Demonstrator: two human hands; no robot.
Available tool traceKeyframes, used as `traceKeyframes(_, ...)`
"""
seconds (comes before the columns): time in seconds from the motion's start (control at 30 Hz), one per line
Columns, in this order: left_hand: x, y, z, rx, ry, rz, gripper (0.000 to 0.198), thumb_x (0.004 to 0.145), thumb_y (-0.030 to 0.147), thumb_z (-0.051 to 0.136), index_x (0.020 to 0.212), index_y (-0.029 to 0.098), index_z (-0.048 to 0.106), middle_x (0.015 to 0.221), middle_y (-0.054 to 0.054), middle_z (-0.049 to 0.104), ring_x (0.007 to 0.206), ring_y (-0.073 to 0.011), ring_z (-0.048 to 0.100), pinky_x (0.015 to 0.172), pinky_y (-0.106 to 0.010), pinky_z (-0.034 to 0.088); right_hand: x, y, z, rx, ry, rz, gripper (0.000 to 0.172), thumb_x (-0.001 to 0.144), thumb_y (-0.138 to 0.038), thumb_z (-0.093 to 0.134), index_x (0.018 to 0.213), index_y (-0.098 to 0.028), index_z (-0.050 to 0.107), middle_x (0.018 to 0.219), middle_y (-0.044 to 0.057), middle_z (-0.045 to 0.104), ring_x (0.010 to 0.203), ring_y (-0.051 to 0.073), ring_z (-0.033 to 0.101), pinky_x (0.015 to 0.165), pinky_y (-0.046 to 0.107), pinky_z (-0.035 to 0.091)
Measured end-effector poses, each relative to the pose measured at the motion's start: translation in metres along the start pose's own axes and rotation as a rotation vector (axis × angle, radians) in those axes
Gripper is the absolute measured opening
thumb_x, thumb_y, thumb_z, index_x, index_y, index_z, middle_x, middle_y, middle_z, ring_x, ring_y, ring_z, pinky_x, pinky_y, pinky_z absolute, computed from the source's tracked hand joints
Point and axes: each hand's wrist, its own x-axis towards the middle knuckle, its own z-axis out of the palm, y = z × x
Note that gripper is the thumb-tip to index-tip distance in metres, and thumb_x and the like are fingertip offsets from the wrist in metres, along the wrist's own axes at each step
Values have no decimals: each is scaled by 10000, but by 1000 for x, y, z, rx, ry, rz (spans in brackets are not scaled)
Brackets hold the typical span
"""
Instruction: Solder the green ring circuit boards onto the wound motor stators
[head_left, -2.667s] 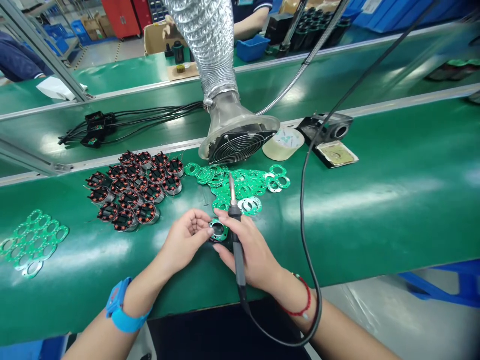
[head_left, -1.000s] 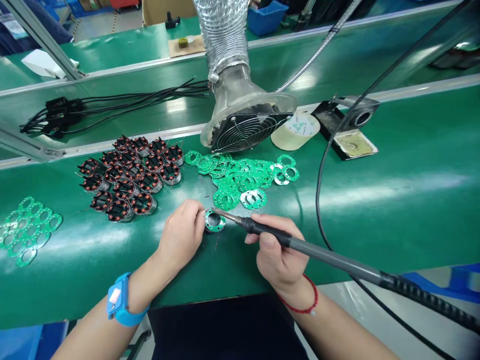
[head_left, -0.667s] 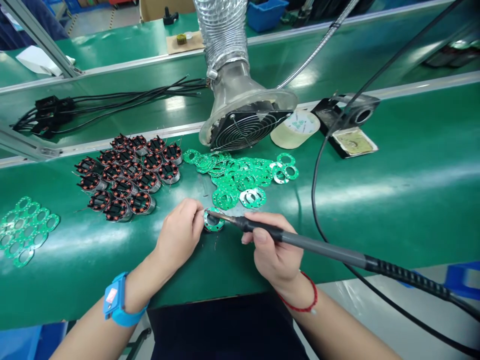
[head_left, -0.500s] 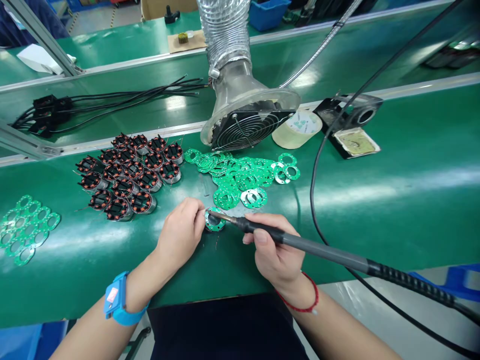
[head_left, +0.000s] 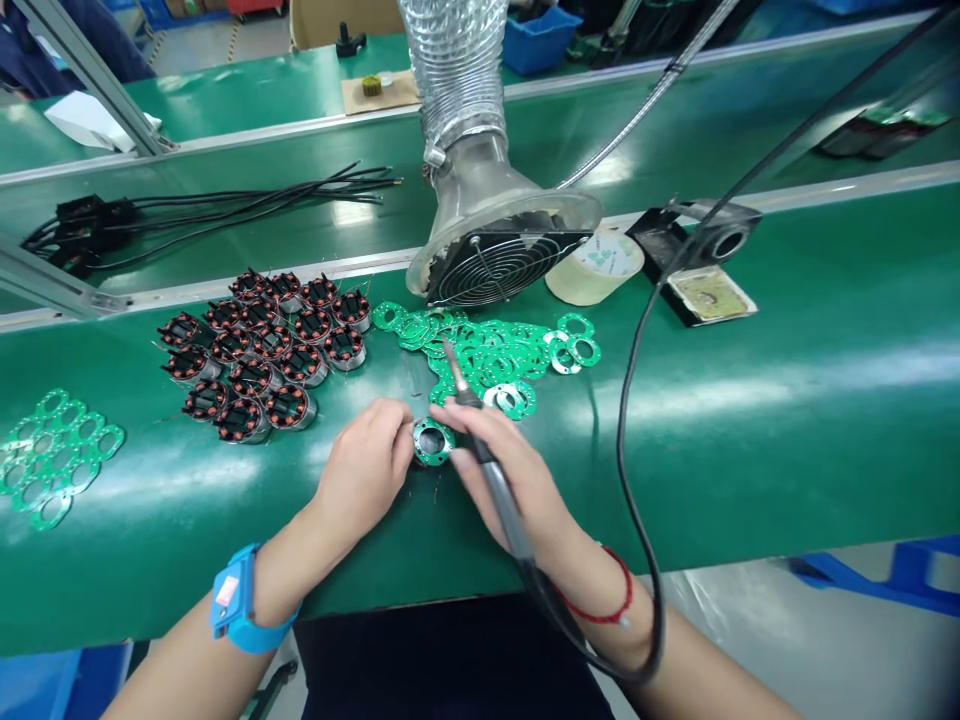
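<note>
My left hand (head_left: 367, 452) is closed, its fingertips pressed against the left side of a motor stator topped with a green ring-shaped circuit board (head_left: 433, 442). Whether those fingers also pinch a thin wire is hidden. In my right hand (head_left: 517, 470) lies a soldering iron (head_left: 501, 500), its metal tip pointing up and away over the loose boards, off the stator. The right fingertips are at the stator's right edge; I cannot tell if they touch it. Fine wire ends lie on the green bench below the stator.
Copper-wound stators (head_left: 259, 350) stand grouped at left. Green ring boards (head_left: 487, 350) are piled behind my hands; more boards (head_left: 56, 450) lie far left. A fume extractor hood (head_left: 502, 240) hangs above. Behind sit a tape roll (head_left: 596, 265) and an iron stand (head_left: 697, 255). The iron's cable (head_left: 626, 400) loops right.
The soldering iron's tip has left the board on the stator, and the iron has swung round to point away from me. My right fingers have come close to the stator. My left hand stays put.
</note>
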Motion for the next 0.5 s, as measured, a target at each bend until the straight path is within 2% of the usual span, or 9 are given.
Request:
traceKeyframes(0.07, -1, -1, -2, -61, -5, -28, 124, 887, 128, 410, 813, 194, 484, 778, -5, 539, 725, -144, 519, 667, -265, 393, 5, 0, 2, -63, -138, -46, 487, 861, -127, 503, 1324, -236, 398, 1245, 91, 588, 1146, 241, 545, 946, 466, 471)
traceKeyframes(0.1, -2, -2, -4, -98, -18, -61, 101, 893, 148, 416, 840, 193, 489, 781, -4, 541, 716, -143, 520, 661, -265, 397, 6, 1, 2, -83, -164, -53, 499, 856, -128, 506, 1329, -232, 385, 1247, 95, 582, 1132, 243, 548, 934, 468, 476)
traceKeyframes(0.17, -3, -5, -8, -143, -85, -131, 53, 892, 227, 461, 909, 192, 496, 790, -2, 540, 692, -145, 517, 637, -269, 402, 5, 3, 3, -124, -134, -35, 488, 858, -148, 522, 1319, -235, 385, 1196, 94, 605, 1082, 244, 570, 903, 465, 489)
traceKeyframes(0.23, -4, -8, -11, -129, -197, -145, 117, 862, 282, 522, 937, 194, 504, 816, -7, 538, 707, -157, 519, 634, -279, 407, 2, 7, 4, -155, -55, 9, 504, 852, -193, 570, 1319, -235, 384, 1166, 97, 619, 1071, 249, 584, 896, 457, 496)
traceKeyframes(0.33, -3, -12, -13, -65, -312, -73, 21, 844, 196, 494, 837, 198, 514, 826, -15, 534, 753, -170, 514, 665, -290, 404, -2, 11, 3, -150, 3, 28, 568, 852, -203, 589, 1358, -242, 335, 1203, 96, 609, 1106, 235, 587, 931, 428, 491)
traceKeyframes(0.4, -2, -11, -13, -14, -275, -20, 108, 838, 123, 439, 778, 193, 496, 788, -15, 520, 747, -171, 497, 680, -300, 395, -3, 12, 2, -152, 5, 12, 572, 858, -196, 581, 1367, -246, 323, 1200, 92, 610, 1095, 228, 595, 921, 411, 501)
traceKeyframes(0.5, -2, -7, -12, 6, -110, 54, 131, 850, 107, 420, 770, 187, 487, 774, -21, 507, 761, -175, 483, 711, -314, 389, -3, 10, 4, -202, 13, -32, 544, 857, -222, 589, 1348, -230, 355, 1121, 104, 631, 1008, 242, 620, 831, 409, 532)
